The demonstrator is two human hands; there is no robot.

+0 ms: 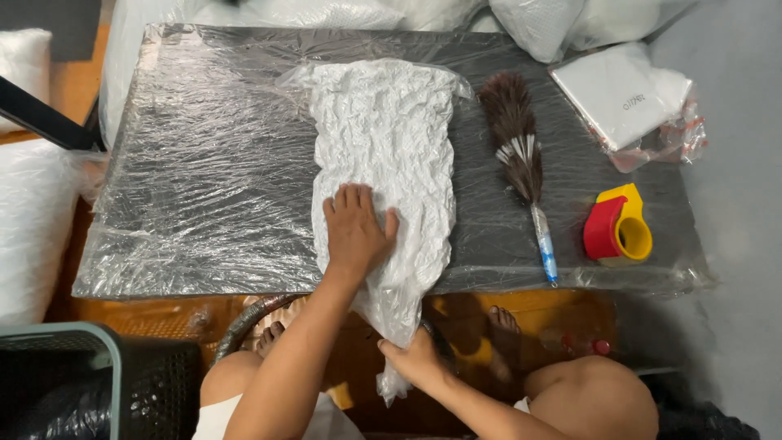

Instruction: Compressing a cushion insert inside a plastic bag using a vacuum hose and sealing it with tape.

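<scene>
Crumpled bag [383, 155] mid-table [204, 187], feather duster [517, 155] to its right, tape dispenser [617, 228] farther right

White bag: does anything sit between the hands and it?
No. The left hand lies flat on the white bag, and the right hand grips its lower end off the table edge. The feather duster lies apart, to its right.

This looks like a small packing workshop. A low bench [204, 163] is wrapped all over in clear plastic film. At its right edge sits a red and yellow tape holder [617, 226], with a feather duster [517, 147] beside it. A stack of flat white packets [623, 94] lies at the far right corner. Big bags of white stuff [32, 220] stand around the bench.
</scene>
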